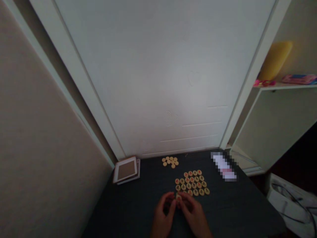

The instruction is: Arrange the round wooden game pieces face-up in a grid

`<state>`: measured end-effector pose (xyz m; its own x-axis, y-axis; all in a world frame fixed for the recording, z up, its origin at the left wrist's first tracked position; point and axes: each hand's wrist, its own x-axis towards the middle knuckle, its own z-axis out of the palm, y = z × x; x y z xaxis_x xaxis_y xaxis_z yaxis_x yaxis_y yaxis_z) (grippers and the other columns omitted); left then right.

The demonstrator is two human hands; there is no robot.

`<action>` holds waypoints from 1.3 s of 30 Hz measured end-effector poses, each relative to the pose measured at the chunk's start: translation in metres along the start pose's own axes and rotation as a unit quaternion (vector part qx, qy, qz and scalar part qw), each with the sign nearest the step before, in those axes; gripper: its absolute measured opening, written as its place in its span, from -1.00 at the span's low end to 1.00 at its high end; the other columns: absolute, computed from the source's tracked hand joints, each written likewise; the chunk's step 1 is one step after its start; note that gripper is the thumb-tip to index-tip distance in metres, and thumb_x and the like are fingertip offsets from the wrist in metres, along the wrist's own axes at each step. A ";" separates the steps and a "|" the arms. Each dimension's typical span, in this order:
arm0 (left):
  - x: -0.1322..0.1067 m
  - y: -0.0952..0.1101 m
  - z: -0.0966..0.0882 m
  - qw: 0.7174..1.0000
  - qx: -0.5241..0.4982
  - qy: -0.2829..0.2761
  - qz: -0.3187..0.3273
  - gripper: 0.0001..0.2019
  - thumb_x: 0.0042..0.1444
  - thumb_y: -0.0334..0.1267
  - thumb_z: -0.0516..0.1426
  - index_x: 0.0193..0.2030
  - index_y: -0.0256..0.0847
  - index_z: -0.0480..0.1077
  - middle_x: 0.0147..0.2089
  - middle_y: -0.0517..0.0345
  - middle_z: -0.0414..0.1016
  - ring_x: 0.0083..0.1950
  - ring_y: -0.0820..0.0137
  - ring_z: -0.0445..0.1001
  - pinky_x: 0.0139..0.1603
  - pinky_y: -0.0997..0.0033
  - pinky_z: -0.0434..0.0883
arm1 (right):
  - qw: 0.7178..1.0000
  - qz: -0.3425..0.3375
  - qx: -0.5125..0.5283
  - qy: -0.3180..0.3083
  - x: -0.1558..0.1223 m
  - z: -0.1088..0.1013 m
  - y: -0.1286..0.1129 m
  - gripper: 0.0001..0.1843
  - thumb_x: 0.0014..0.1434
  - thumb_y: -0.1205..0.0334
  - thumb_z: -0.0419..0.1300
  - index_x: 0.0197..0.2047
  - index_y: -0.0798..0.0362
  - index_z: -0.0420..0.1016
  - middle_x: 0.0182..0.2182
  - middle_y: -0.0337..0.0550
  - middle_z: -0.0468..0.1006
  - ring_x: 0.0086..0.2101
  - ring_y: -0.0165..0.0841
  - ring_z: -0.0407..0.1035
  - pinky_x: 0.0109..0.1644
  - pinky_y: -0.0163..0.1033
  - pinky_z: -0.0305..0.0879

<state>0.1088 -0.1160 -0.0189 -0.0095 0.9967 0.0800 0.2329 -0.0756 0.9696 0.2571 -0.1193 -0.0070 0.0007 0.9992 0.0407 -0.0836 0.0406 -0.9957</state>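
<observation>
A round wooden xiangqi piece (178, 197) with a red mark is held up between my two hands, just in front of the laid-out pieces. My right hand (193, 209) pinches it from the right with thumb and fingers. From the other side, the curled fingertips of my left hand (165, 209) close in against it. Beyond the hands, several xiangqi pieces (193, 185) lie in rows, face up, with red or dark characters. My fingers partly cover the nearest row at its left end. Farther back is a loose cluster of xiangqi pieces (169, 162) with plain sides showing.
On the dark table (138, 205), stacked frame-like items (126, 170) lie at the left back. A blurred-out whitish item (224, 167) lies at the right. A white panel (158, 82) rises behind the table. To the right are a shelf (284, 87) and a white box with cables (289, 201).
</observation>
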 end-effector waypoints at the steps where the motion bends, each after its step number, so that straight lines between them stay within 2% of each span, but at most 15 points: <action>1: -0.003 0.000 0.001 1.000 -0.003 -0.008 0.000 -0.65 0.22 0.02 0.20 0.00 -0.17 0.50 -0.06 0.00 0.66 -0.06 0.19 0.63 0.00 0.25 0.55 | 1.000 -0.009 -0.016 -0.007 -0.004 -0.001 0.001 -0.53 0.17 -0.18 0.29 -0.03 -0.02 0.64 -0.08 0.03 0.66 -0.08 -0.07 0.57 0.03 -0.07 0.49; 5: -0.007 0.004 0.001 1.000 -0.001 -0.026 0.016 -0.68 0.22 0.04 0.20 -0.09 -0.17 0.53 -0.16 0.03 0.68 -0.14 0.21 0.64 -0.10 0.32 0.55 | 0.995 -0.052 -0.079 -0.031 -0.012 -0.007 0.011 -0.60 0.24 -0.12 0.25 0.00 -0.06 0.63 -0.07 0.00 0.64 -0.06 -0.13 0.55 0.05 -0.14 0.46; 9: -0.008 0.002 0.002 0.999 0.019 -0.027 0.027 -0.70 0.22 0.04 0.19 -0.19 -0.17 0.53 -0.25 0.07 0.67 -0.21 0.24 0.64 -0.15 0.36 0.55 | 0.996 -0.037 -0.084 -0.022 -0.014 -0.010 0.021 -0.61 0.24 -0.11 0.25 -0.04 -0.01 0.60 -0.19 -0.03 0.67 -0.18 -0.18 0.57 -0.05 -0.20 0.48; 13: -0.010 -0.001 0.001 0.997 0.040 -0.051 0.042 -0.73 0.25 -0.01 0.18 -0.11 -0.13 0.54 -0.18 0.08 0.68 -0.17 0.26 0.64 -0.09 0.37 0.55 | 0.998 -0.020 -0.062 -0.004 -0.015 -0.009 0.020 -0.61 0.18 -0.14 0.29 -0.19 0.04 0.57 -0.30 -0.06 0.67 -0.27 -0.19 0.58 -0.14 -0.21 0.48; 17: -0.013 0.000 -0.001 0.995 0.052 -0.071 0.055 -0.75 0.26 -0.03 0.17 -0.08 -0.09 0.57 -0.15 0.08 0.69 -0.16 0.27 0.65 -0.06 0.38 0.56 | 0.998 -0.020 -0.060 0.019 -0.016 -0.008 0.015 -0.61 0.15 -0.16 0.31 -0.26 0.04 0.57 -0.36 -0.10 0.66 -0.31 -0.20 0.57 -0.20 -0.22 0.47; 26: -0.016 0.010 -0.003 0.995 0.058 -0.071 0.036 -0.69 0.28 0.03 0.13 -0.05 -0.10 0.57 -0.10 0.05 0.70 -0.09 0.24 0.65 0.02 0.33 0.55 | 0.997 -0.014 -0.076 0.021 -0.017 -0.011 0.019 -0.60 0.18 -0.16 0.28 -0.25 0.04 0.58 -0.37 -0.10 0.66 -0.28 -0.18 0.57 -0.16 -0.21 0.46; 34: -0.014 0.003 -0.004 0.995 0.059 -0.071 0.029 -0.65 0.30 0.06 0.09 -0.07 -0.10 0.57 -0.07 0.03 0.68 -0.07 0.22 0.64 0.04 0.32 0.55 | 0.994 -0.025 -0.101 0.016 -0.017 -0.008 0.014 -0.60 0.19 -0.16 0.27 -0.22 0.04 0.59 -0.34 -0.08 0.68 -0.30 -0.21 0.57 -0.16 -0.22 0.46; 39: -0.014 0.001 -0.003 0.995 0.056 -0.077 0.037 -0.69 0.26 0.02 0.15 -0.02 -0.08 0.54 -0.09 0.04 0.69 -0.09 0.23 0.65 0.02 0.35 0.55 | 0.995 -0.020 -0.098 0.019 -0.015 -0.008 0.015 -0.60 0.19 -0.17 0.27 -0.26 0.04 0.59 -0.37 -0.09 0.68 -0.32 -0.21 0.57 -0.19 -0.24 0.46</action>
<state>0.1061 -0.1306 -0.0186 0.1588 0.9816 0.1057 0.3351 -0.1543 0.9295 0.2640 -0.1337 -0.0230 0.0385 0.9960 0.0812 0.1130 0.0764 -0.9907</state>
